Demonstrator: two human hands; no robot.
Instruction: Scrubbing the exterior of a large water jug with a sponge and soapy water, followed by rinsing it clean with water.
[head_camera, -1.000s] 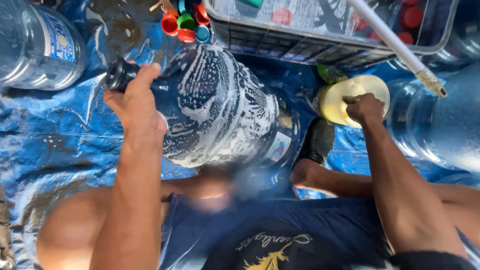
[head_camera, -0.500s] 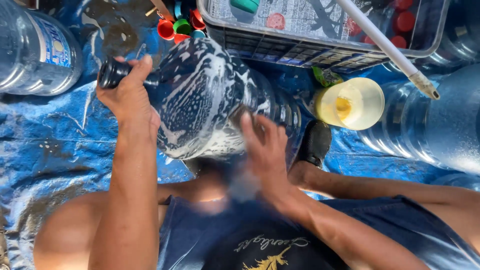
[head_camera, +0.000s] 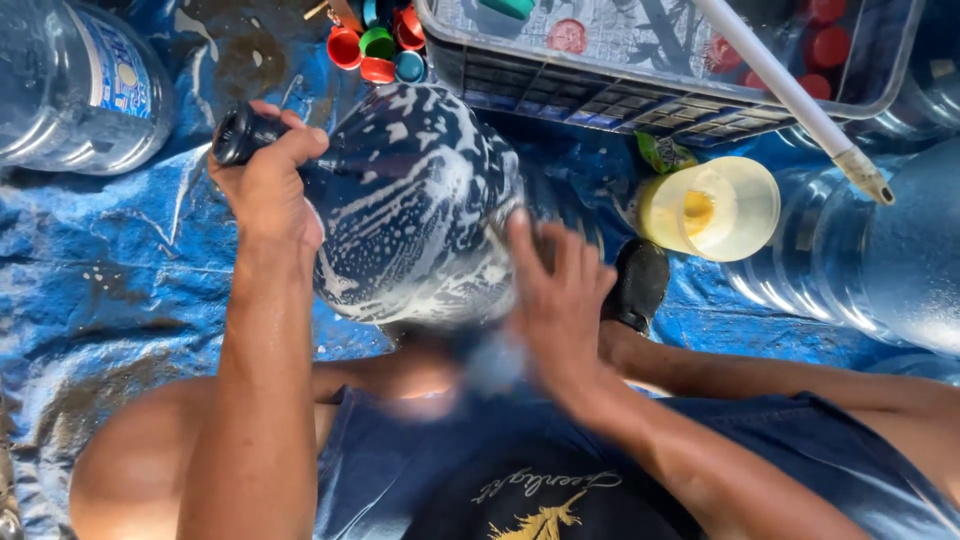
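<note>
While the left hand (head_camera: 268, 190) has its fingers (head_camera: 300, 145) wrapped tight round the dark neck and cap of the big clear plastic water jug (head_camera: 410, 200), I read the right hand (head_camera: 555, 300) as open: fingers (head_camera: 520, 245) spread flat against the jug's sudsy wall, motion-blurred, so no grip there, just palm contact.

Jug lies on its side across the lap, neck pointing left, body coated in white foam. My judgement: bulky, looks near empty so fairly light, wall thin and flexy, very slippery under that lather. Neck is the only dependable hold; the belly would slide out of a bare palm.

Outward from the hands:
- pale yellow translucent round plastic tub (head_camera: 712, 208) just right of the jug, with a dark scrubbing pad (head_camera: 638, 285) below it near the right forearm
- green crumpled sachet (head_camera: 665, 153) above the tub
- cluster of small coloured bottle caps (head_camera: 375, 45) beyond the jug's neck end
- grey slatted plastic crate (head_camera: 640, 85) top right, red caps inside, a white stick (head_camera: 790, 95) lying across it
- second clear jug with blue label (head_camera: 75, 85) top left, another clear jug (head_camera: 880, 260) at right
- wet blue tarpaulin (head_camera: 100, 290) under everything
</note>
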